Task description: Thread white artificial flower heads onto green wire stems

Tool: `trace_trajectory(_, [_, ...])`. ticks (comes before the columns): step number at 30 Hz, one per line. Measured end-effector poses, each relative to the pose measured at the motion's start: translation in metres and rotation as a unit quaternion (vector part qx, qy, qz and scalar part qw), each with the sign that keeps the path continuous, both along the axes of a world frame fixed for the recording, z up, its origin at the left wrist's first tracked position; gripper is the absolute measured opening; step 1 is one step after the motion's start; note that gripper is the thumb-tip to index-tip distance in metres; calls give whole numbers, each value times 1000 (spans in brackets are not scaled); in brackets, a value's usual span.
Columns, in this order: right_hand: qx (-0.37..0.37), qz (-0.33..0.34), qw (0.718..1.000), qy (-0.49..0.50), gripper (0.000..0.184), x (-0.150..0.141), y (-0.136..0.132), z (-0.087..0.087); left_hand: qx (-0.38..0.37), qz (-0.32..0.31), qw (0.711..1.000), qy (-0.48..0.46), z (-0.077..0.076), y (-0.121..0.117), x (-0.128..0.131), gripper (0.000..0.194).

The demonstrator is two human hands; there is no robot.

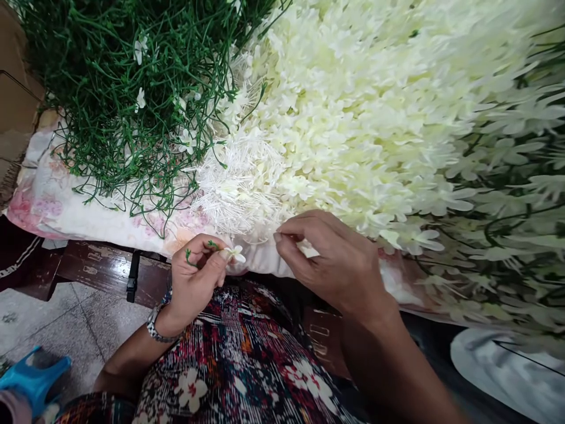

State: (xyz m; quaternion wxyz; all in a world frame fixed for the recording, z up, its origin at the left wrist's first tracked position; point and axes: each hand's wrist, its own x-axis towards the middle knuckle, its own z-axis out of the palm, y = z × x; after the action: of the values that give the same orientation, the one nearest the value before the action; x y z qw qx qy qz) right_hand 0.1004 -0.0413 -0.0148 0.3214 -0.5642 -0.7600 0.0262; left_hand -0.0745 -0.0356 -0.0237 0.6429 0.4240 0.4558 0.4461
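My left hand [198, 274] is closed in a pinch on a green plastic flower stem [212, 244]. A single white artificial flower [235, 254] shows at the fingertips, and green stem tips poke out between the fingers. To the right, my right hand [333, 259] has thumb and forefinger pressed together; what they hold, if anything, is too small to make out. Just beyond both hands lies a bunch of thin white stamens [241, 188]. A large heap of cream-white petals [366, 129] spreads behind the right hand, and a pile of green stems [141, 112] is beyond the left.
A floral-patterned padded cloth [110, 215] lies under the piles. Finished-looking white flowers on stems [507, 235] crowd the right side. A cardboard box [17, 82] stands at the far left. A blue plastic stool [33, 380] is on the tiled floor, lower left.
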Motion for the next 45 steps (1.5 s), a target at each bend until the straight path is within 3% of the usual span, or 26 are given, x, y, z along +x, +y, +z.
trace_trajectory(4, [-37,-14,986,160,13,-1,-8,3,22,1,999,31,2,0,2,6])
trace_trajectory(8, [-87,2,943,321,13,-9,-15,6,35,28,998,48,0,-1,6,5])
trace_trajectory(11, [-110,50,913,391,14,-19,-19,7,35,28,997,59,0,-1,9,5])
trace_trajectory(14, [-88,57,905,413,13,-31,-19,4,30,14,998,62,2,-1,11,7])
trace_trajectory(18, [-14,22,920,391,14,-39,-17,-8,24,-3,999,44,5,0,15,10])
trace_trajectory(22, [-1,-5,943,333,18,-38,-16,-17,11,-8,1000,20,5,-1,18,8])
trace_trajectory(30, [41,1,968,247,24,-37,-17,-21,-11,-13,999,-32,5,-2,16,8])
trace_trajectory(35, [68,12,983,171,25,-35,-17,-22,-15,-22,1000,-11,4,-2,14,8])
trace_trajectory(45, [134,-10,988,79,22,-35,-19,-26,-22,-33,999,-1,-1,-4,15,7])
